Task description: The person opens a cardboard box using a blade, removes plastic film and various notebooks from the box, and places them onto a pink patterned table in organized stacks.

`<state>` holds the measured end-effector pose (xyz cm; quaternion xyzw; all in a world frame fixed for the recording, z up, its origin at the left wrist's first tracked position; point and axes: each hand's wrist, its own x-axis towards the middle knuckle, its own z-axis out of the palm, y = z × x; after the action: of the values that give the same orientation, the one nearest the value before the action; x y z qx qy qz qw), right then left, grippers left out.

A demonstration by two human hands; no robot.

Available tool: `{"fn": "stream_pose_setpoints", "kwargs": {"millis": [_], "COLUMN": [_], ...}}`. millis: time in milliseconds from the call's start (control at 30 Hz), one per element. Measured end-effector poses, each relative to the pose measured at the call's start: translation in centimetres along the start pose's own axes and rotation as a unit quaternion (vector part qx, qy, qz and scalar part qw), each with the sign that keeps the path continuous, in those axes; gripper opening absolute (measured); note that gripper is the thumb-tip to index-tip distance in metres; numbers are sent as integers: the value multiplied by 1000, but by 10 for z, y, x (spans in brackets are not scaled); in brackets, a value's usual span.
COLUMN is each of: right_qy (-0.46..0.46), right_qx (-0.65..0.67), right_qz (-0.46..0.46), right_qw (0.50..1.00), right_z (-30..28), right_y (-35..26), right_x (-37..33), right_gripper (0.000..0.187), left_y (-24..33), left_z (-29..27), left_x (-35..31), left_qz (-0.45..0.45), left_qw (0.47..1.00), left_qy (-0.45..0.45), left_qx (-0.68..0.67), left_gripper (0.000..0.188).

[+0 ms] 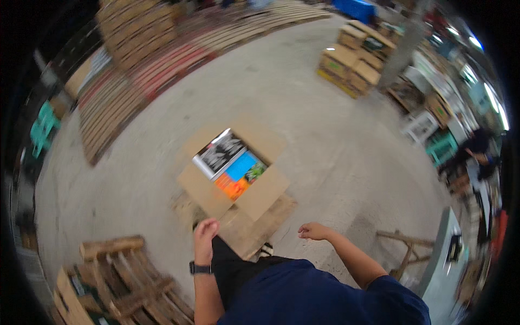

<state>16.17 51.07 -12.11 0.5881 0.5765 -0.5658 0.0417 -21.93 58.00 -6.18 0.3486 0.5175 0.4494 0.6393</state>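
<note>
An open cardboard box stands on the floor before me with its flaps folded outward. Inside lie flat printed packages: a black-and-white one at the far left, and blue and orange printed areas nearer me. My left hand, with a dark watch on its wrist, hangs just short of the box's near left side. Its fingers are loosely bent and nothing shows in them. To the right of the box, apart from it, my right hand is held in the air with loosely curled fingers, holding nothing visible.
Under the box is a flat brown board. Wooden pallets lie at the lower left, and slatted pallets stretch across the back. Stacked cartons stand beside a pillar. At right are a grey-green panel and a person.
</note>
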Motion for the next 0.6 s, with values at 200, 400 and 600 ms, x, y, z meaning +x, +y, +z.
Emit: {"fn": "stream_pose_setpoints", "kwargs": {"millis": [200,400,600], "right_qy": [-72,68,225], "right_qx": [310,529,679], "right_qz": [25,35,7], "right_qw": [948,845,699], "right_z": [10,-3,-36], "right_y": [-59,-69,-37], "right_x": [170,406,617], "right_gripper": [36,26,24], "left_y": [-70,-204,-334], "left_z": [-68,-127,-132], "left_x": [82,235,396], "left_qz": [-179,-281,-251], "left_qw": [967,959,965], "left_qy": [81,29,59], "left_qx": [-162,-32,-52], "left_gripper": [20,35,86]}}
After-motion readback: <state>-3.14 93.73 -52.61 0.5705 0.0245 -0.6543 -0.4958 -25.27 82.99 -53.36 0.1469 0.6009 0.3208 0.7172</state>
